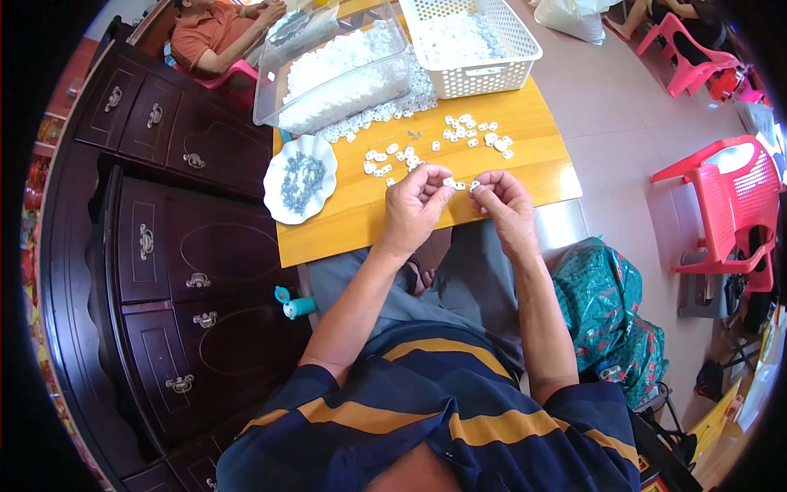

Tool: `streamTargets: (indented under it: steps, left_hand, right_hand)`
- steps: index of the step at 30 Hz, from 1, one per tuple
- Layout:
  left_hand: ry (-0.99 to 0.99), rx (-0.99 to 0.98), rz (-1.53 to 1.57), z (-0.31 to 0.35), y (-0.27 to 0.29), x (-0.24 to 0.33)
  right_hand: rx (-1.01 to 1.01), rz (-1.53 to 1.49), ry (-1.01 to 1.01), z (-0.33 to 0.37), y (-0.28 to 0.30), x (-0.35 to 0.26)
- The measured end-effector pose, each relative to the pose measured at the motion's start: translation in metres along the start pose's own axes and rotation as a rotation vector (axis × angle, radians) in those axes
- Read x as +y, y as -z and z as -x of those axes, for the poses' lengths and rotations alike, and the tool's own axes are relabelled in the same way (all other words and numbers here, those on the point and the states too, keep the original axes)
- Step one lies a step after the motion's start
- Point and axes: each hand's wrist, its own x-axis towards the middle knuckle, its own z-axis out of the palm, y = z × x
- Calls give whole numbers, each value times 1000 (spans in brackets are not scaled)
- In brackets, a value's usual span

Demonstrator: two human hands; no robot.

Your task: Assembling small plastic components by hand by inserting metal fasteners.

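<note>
Over the near edge of the wooden table (344,240), my left hand (416,209) pinches a small white plastic piece with dark holes (457,185). A short way to its right, my right hand (510,211) grips another small white piece (475,186) between thumb and fingertips. The two pieces are close together; whether they touch I cannot tell. Loose white pieces of the same kind (381,156) lie just beyond my left hand, with more white pieces (467,127) farther right. Between these groups are a few tiny greyish bits (415,134).
A scalloped white plate (276,195) holds small grey-blue parts at the left. Behind stand a clear bin (264,86) and a white basket (492,78), both full of white pieces. Dark drawers (221,238) flank the table; a green bag (602,287) sits right. Another person (209,37) sits far left.
</note>
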Motion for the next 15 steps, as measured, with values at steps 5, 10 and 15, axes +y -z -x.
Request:
streamTargets:
  steps: [5, 10, 15]
  left_hand:
    - [-29, -69, -87, 1, 2, 3]
    - [-34, -104, -79, 2, 4, -1]
    - [-20, -150, -105, 2, 4, 3]
  right_hand:
    - [-30, 61, -1, -1, 1, 6]
    - [-22, 90, -1, -1, -2, 5]
    - [-31, 153, -2, -1, 2, 4]
